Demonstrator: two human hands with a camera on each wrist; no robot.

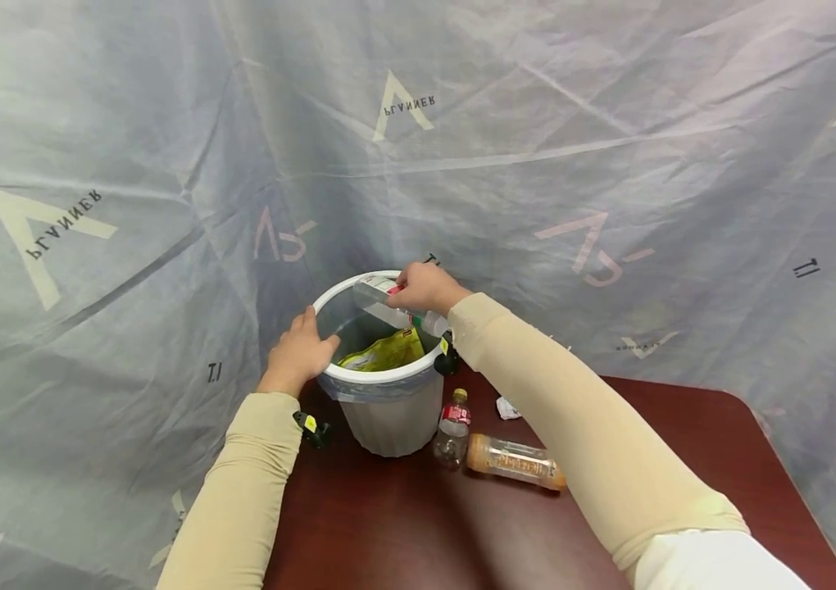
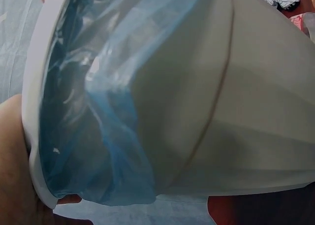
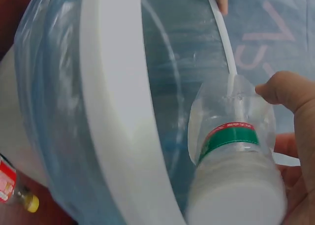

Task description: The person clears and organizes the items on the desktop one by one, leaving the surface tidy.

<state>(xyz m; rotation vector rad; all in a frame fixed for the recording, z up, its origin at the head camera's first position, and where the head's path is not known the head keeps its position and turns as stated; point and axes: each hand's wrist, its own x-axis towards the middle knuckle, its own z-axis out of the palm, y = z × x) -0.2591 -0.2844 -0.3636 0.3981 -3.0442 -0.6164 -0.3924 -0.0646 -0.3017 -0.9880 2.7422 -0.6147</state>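
A grey trash bin (image 1: 392, 422) with a white rim and a bluish plastic liner (image 2: 118, 116) stands on the table. My left hand (image 1: 302, 351) grips the rim on its left side, thumb over the inner edge. Above the opening, my right hand (image 1: 429, 287) holds a clear plastic bottle (image 1: 381, 307) lying nearly sideways. In the right wrist view the bottle's green and red band (image 3: 231, 139) shows, with its white end toward the camera and my thumb along its side. Inside the bin lies a shiny yellow packet (image 1: 388, 352).
Right of the bin stands a small clear bottle with a red label and yellow cap (image 1: 452, 434). Beside it, a clear bottle with orange ends (image 1: 517, 461) lies flat. Crumpled white paper (image 1: 506, 408) sits behind, partly covered by my right arm. Grey printed sheeting (image 1: 536, 164) hangs behind the table.
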